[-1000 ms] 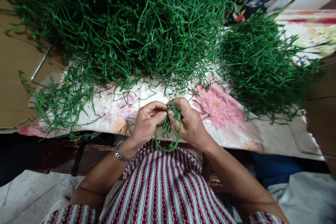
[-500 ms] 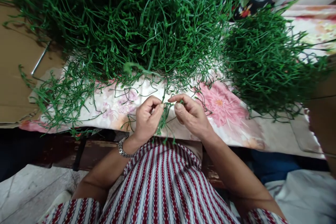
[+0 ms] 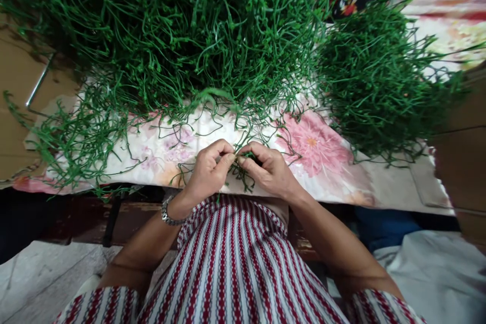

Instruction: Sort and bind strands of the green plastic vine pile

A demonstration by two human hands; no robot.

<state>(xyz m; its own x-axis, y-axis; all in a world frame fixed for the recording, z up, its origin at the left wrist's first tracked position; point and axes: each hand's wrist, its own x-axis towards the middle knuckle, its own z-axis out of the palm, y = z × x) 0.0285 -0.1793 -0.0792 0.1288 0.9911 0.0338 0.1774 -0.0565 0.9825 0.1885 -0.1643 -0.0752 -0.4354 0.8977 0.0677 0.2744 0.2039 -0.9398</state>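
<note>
Thin green branching stems, plastic-looking, lie between my two hands in front of the striped apron. My left hand [image 3: 209,171] is closed, its thumb and forefinger pinching a green stem [image 3: 243,180] near its joint. From the other side my right hand [image 3: 269,169] pinches the same small spot, with fingertips almost touching the left ones. Loose ends of the stem hang below and stick out above the fingers. Exactly where each fingertip grips is hidden. Beyond the hands rises a large pile of green stems [image 3: 182,40].
A second heap of stems [image 3: 379,81] stands to the right, and a smaller scatter [image 3: 85,134] at the left. Under them spreads a flowered cloth [image 3: 317,144]. Cardboard [image 3: 18,131] with a metal rod [image 3: 40,81] is at left; brown cardboard [image 3: 461,162] borders the right.
My right hand has moved left to meet my left hand, its fingers now pinching at the stem. The upright end above the fingers has tilted. The whole view has shifted slightly.
</note>
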